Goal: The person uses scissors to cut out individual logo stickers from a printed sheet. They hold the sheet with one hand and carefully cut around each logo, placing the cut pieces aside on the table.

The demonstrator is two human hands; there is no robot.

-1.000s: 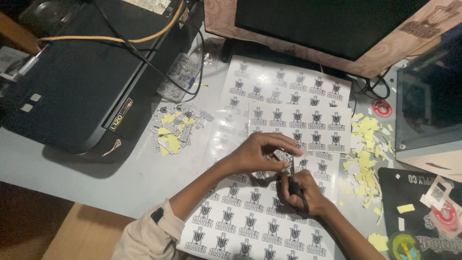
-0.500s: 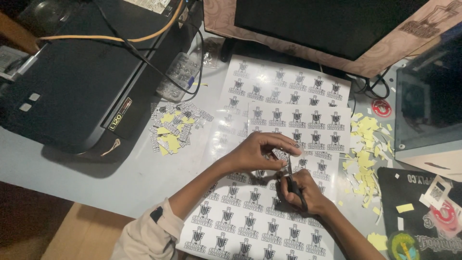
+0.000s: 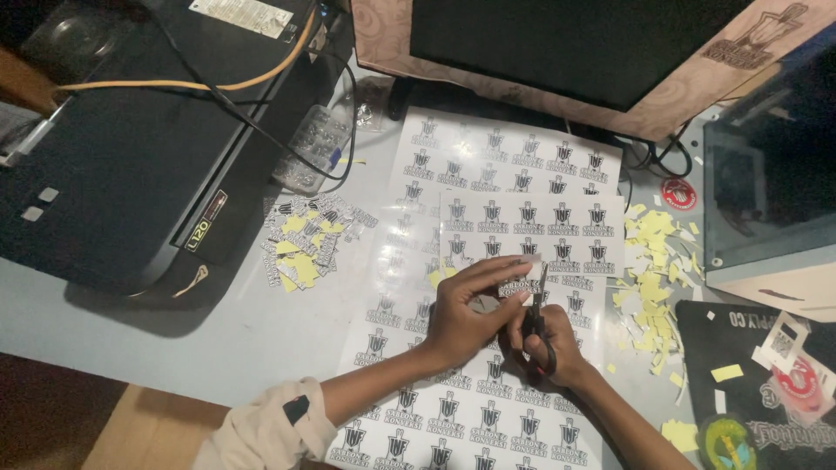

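Left hand (image 3: pixel 466 318) pinches a sticker (image 3: pixel 520 287), right hand (image 3: pixel 550 346) grips scissors (image 3: pixel 540 322), sticker sheets (image 3: pixel 522 226) beneath

The sticker sheets (image 3: pixel 514 187) are glossy paper, catching glare. Printer (image 3: pixel 131 165) is matt black plastic. Scissors (image 3: pixel 540 318) have thin metal blades and black handles, probably plastic, hard to tell. Yellow scraps (image 3: pixel 649 278) look like matt backing paper.

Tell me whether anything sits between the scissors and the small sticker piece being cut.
Nothing visible does. The left hand pinches the sticker piece right at the blades of the scissors, which the right hand grips. Only printed sticker sheets lie beneath.
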